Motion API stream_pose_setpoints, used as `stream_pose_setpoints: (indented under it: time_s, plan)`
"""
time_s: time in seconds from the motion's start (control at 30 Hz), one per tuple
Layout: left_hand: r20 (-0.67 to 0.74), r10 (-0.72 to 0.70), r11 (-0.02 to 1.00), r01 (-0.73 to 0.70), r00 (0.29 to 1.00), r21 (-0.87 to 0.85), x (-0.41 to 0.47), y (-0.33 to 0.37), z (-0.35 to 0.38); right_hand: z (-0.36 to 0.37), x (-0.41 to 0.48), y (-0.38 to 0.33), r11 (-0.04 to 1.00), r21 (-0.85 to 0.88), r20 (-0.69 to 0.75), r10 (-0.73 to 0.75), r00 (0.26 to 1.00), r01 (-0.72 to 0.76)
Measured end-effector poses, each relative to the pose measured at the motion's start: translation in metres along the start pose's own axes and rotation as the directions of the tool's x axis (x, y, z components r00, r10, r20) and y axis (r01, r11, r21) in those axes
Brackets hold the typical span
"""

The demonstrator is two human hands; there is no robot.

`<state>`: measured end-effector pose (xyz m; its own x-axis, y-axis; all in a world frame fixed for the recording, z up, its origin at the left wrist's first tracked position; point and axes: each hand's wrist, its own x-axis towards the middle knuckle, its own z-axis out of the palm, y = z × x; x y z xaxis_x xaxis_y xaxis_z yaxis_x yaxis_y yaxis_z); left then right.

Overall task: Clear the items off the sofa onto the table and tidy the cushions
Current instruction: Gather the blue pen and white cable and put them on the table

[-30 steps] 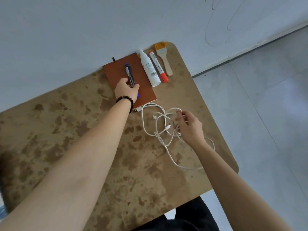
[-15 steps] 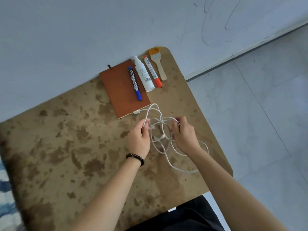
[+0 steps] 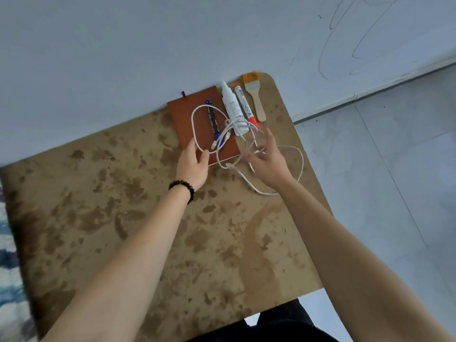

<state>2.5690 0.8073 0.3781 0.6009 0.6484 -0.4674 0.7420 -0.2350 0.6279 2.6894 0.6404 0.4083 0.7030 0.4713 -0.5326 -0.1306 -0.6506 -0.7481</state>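
A tangled white cable (image 3: pixel 300 161) lies at the far right of the mottled brown table (image 3: pixel 148 218). One loop is draped over the brown notebook (image 3: pixel 181 119) and the blue marker (image 3: pixel 212 119) lying on it. My left hand (image 3: pixel 195 165) pinches the near end of that loop at the notebook's front edge. My right hand (image 3: pixel 270 160) has its fingers spread among the cable strands just right of the notebook. Behind the tangle, a white bottle (image 3: pixel 230 104), a red-capped marker (image 3: pixel 244 102) and a small wooden brush (image 3: pixel 255 99) lie side by side.
The table's far edge butts against a pale wall (image 3: pixel 123 45). Grey floor tiles (image 3: pixel 394 181) lie to the right of the table. A blue and white rug (image 3: pixel 9 267) shows at the left edge. My dark-clothed body is at the table's near edge.
Both hands moved away from me with the cable. It lay on the bare table in front of the notebook; now one loop lies over the notebook and marker. My right fingers have spread.
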Motion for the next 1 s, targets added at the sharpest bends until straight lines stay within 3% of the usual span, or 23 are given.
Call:
stream_pose_setpoints:
  time_s: [0.27,0.37,0.47,0.57,0.73,0.87,1.0]
  plan:
    - [-0.162,0.07,0.975,-0.102,0.984,-0.199,-0.102,0.017,-0.039,-0.029,-0.074,-0.019,0.974,-0.176,-0.099,-0.164,0.981,0.145]
    - [-0.254,0.081,0.964,-0.14,0.964,-0.224,-0.156,0.021,-0.057,-0.05,-0.118,-0.029,0.956,-0.122,-0.12,-0.282,0.952,0.268]
    - [-0.381,0.03,0.944,-0.151,0.924,-0.292,-0.232,0.021,-0.06,-0.064,-0.165,-0.019,0.924,0.032,-0.046,-0.379,0.924,0.381]
    - [-0.486,-0.148,0.921,-0.059,0.861,-0.384,-0.315,0.008,-0.035,-0.065,-0.197,0.016,0.928,0.083,0.148,-0.371,0.917,0.363]
    - [-0.543,-0.522,0.805,0.17,0.658,-0.569,-0.436,-0.016,0.028,-0.044,-0.233,0.06,0.93,0.023,0.45,-0.338,0.827,0.367]
    - [-0.662,-0.614,0.771,0.145,0.43,-0.621,-0.516,-0.031,0.031,-0.012,-0.273,0.045,0.885,0.047,0.63,-0.386,0.673,0.464]
    - [-0.734,-0.654,0.753,0.067,0.185,-0.654,-0.6,-0.043,0.029,0.034,-0.331,0.024,0.789,0.109,0.756,-0.461,0.465,0.604]
